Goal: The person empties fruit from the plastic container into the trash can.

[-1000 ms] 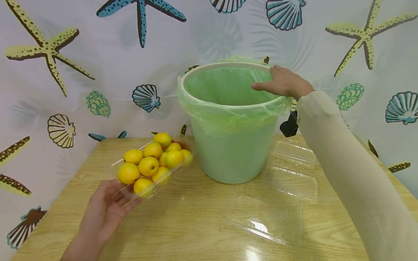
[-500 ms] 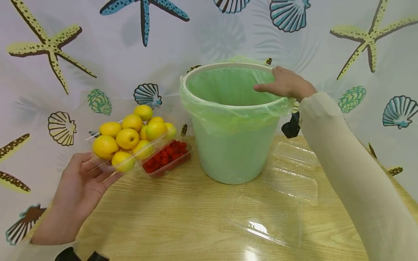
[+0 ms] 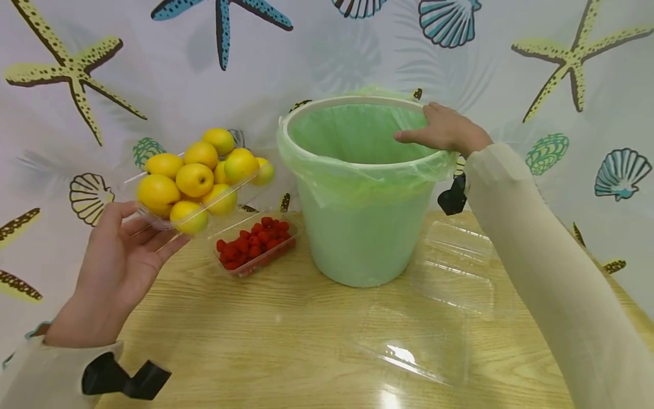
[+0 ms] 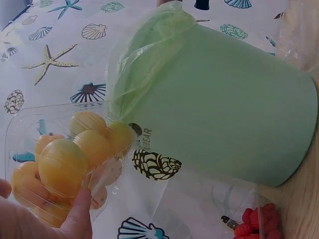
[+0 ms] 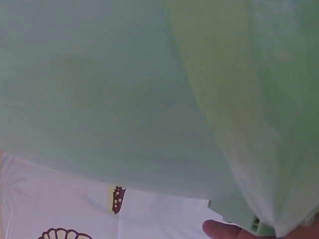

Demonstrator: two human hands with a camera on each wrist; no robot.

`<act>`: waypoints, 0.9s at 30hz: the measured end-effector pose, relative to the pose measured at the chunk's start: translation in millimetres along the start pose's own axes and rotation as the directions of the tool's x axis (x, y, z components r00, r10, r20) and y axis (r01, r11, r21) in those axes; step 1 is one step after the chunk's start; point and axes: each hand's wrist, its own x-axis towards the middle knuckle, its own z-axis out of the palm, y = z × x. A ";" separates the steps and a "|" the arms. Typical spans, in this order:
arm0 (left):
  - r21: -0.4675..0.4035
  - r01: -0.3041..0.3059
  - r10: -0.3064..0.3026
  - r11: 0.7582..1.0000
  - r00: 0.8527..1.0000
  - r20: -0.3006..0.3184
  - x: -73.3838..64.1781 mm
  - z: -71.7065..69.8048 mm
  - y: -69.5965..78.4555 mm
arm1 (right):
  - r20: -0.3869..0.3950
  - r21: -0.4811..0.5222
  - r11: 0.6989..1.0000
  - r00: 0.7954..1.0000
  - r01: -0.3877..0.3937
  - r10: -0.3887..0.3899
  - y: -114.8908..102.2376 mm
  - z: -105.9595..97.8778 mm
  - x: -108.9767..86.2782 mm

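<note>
My left hand [image 3: 122, 255] holds up a clear plastic container [image 4: 20, 124] heaped with round yellow fruit [image 3: 194, 179], its fingers beneath and the thumb against the side. The container hangs above the table at the left, tilted toward the bin. My right hand [image 3: 449, 130] grips the right rim of a pale green bin [image 3: 357, 227], thumb over the opening; in the right wrist view a fingertip shows at the outside under the rim. A thin green bag [image 3: 327, 176] lines the bin and folds over its rim. No contents show inside the liner.
A clear container of raspberries [image 3: 252, 244] stands on the table just left of the bin. Clear empty plastic trays or lids [image 3: 455, 287] lie right of the bin, with another clear plastic piece [image 3: 409, 346] in front. A patterned curtain [image 3: 306, 57] hangs behind the table.
My left hand has lifted the yellow fruit container up and to the left, uncovering the raspberries behind it. My right hand has stayed on the bin's rim.
</note>
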 end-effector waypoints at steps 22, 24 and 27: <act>0.084 -0.064 0.069 0.994 0.996 -0.050 37.1 60.7 19.0 | 0.000 0.017 1.000 1.000 -0.022 0.022 0.2 -0.1 -0.5; 0.114 -0.061 0.069 0.992 0.996 -0.065 41.1 69.7 17.1 | -0.003 0.018 1.000 1.000 -0.019 0.019 0.3 0.6 -0.4; 0.128 -0.009 0.019 0.992 0.997 -0.074 45.9 80.9 15.5 | -0.005 0.012 1.000 1.000 -0.016 0.016 -0.2 1.2 0.1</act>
